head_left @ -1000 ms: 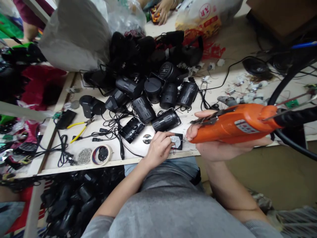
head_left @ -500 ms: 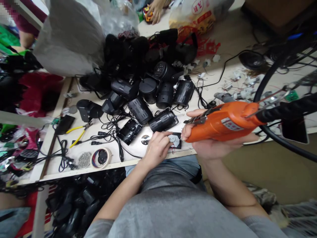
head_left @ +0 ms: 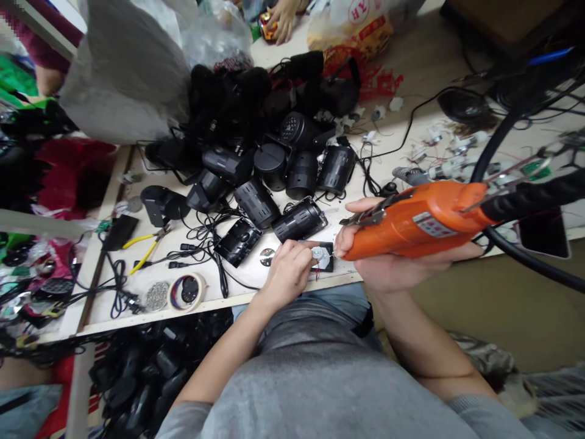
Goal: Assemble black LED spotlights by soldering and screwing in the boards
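My right hand [head_left: 388,274] is wrapped round an orange electric screwdriver [head_left: 402,222] with a black cord at its rear. The tool's front end points left, close to the right edge of a small black plate [head_left: 327,266]. A round silvery motor [head_left: 320,255] with thin red wires sits on that plate. At the plate's left end is my left hand [head_left: 289,271], its fingers curled together; the fingertips are partly hidden, and what they pinch cannot be made out. Just beyond lies an open black cylindrical housing [head_left: 299,219].
Several black lamp-like housings [head_left: 256,201] and cables crowd the bench behind. Yellow-handled pliers [head_left: 146,250], a tape roll [head_left: 186,291] and a pile of small screws [head_left: 156,296] lie left. Loose motors [head_left: 457,146] are scattered right. Another person's hand [head_left: 284,19] is at the far side.
My left index finger, stretched over the motor before, has drawn back and curled in, so more of the motor shows. The screwdriver stays nearly in place in my right hand.
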`<state>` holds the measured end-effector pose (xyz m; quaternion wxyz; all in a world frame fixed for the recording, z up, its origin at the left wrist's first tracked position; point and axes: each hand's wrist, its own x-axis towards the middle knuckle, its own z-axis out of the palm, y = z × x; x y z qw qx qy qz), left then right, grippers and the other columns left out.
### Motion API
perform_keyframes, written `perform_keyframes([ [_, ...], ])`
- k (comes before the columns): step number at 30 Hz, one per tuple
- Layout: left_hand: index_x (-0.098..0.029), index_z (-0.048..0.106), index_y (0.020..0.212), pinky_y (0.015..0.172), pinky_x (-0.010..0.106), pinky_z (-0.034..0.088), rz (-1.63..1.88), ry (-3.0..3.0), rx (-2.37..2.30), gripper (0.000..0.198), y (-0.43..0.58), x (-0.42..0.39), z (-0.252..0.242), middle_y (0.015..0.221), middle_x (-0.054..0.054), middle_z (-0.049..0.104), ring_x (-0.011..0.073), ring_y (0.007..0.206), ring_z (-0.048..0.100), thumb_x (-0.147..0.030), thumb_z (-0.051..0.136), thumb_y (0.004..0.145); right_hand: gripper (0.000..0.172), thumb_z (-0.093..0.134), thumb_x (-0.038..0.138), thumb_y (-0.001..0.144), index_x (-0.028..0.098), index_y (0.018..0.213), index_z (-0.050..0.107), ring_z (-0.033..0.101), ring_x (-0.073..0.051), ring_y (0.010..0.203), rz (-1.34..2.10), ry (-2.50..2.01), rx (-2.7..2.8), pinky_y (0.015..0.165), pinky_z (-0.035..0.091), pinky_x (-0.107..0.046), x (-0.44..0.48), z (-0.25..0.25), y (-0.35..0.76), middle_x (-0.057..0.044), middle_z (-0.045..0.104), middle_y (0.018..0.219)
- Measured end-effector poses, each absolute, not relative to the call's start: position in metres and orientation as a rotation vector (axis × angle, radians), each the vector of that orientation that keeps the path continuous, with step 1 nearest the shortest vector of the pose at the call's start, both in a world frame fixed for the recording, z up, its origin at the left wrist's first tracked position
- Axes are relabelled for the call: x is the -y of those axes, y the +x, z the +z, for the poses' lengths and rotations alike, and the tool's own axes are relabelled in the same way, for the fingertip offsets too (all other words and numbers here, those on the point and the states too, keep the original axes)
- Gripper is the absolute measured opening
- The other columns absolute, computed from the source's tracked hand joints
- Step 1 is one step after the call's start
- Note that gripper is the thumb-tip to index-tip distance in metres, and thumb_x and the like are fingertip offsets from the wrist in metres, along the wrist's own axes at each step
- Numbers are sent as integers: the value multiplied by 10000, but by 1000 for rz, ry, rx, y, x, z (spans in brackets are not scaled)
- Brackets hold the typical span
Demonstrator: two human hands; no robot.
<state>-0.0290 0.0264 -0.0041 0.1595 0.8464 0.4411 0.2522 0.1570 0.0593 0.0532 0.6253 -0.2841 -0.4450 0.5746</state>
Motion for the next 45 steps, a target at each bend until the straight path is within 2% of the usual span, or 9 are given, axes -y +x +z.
perform_keyframes([
  [10,-201,587,873,836,361,508,780,2396,-1201,152,-29,-27,-5,1107,77,726,213,971,598,-160,501,991,842,349,1013,653,338,1018,695,597,-250,498,1296,-679,1035,482,527,-436,-56,49,150,-20,624,614],
  [13,-202,556,842,833,347,502,832,2379,-1199,167,-29,-26,-5,1078,72,734,203,938,591,-160,509,996,809,399,1000,648,351,1037,686,607,-245,507,1278,-665,1037,502,541,-446,-57,48,151,-16,644,658],
  [16,-202,543,825,820,346,500,847,2378,-1218,183,-28,-26,-5,1077,70,734,202,921,587,-176,510,1003,800,448,986,642,349,1067,681,609,-241,519,1295,-652,1061,501,531,-437,-57,45,150,-23,662,703],
  [20,-201,556,837,804,356,503,824,2375,-1231,177,-28,-26,-5,1069,77,731,210,929,587,-191,504,1005,832,336,992,692,341,1068,690,602,-251,527,1290,-622,1027,490,488,-417,-57,40,141,-30,627,650],
  [23,-201,561,829,808,359,507,818,2374,-1230,189,-28,-27,-6,1012,77,727,215,944,595,-193,496,1006,867,267,992,711,334,1056,715,537,-223,471,1234,-568,1027,447,438,-391,-58,39,135,-25,590,604],
  [29,-201,563,808,808,356,521,842,2355,-1227,228,-28,-26,-10,961,78,722,213,927,593,-221,480,1019,767,464,929,720,306,1070,741,555,-232,512,1318,-574,1166,465,457,-399,-62,44,141,-47,640,659],
  [35,-193,577,849,809,352,526,865,2340,-1201,180,-29,-28,-15,984,86,725,215,932,618,-227,507,1010,705,496,893,746,312,1024,782,448,-150,406,1279,-457,1180,375,384,-328,-67,52,130,-29,651,691],
  [39,-193,585,886,805,358,533,867,2303,-1202,124,-30,-29,-18,1015,88,729,217,924,629,-238,548,995,752,516,911,711,272,1009,775,490,-169,432,1328,-525,1260,366,388,-318,-66,50,131,-35,618,618],
  [45,-201,596,900,836,367,544,891,2262,-1176,73,-31,-29,-19,1129,88,730,215,961,635,-214,585,971,854,369,982,694,273,972,754,530,-201,454,1340,-574,1211,365,414,-345,-65,43,135,-31,580,595],
])
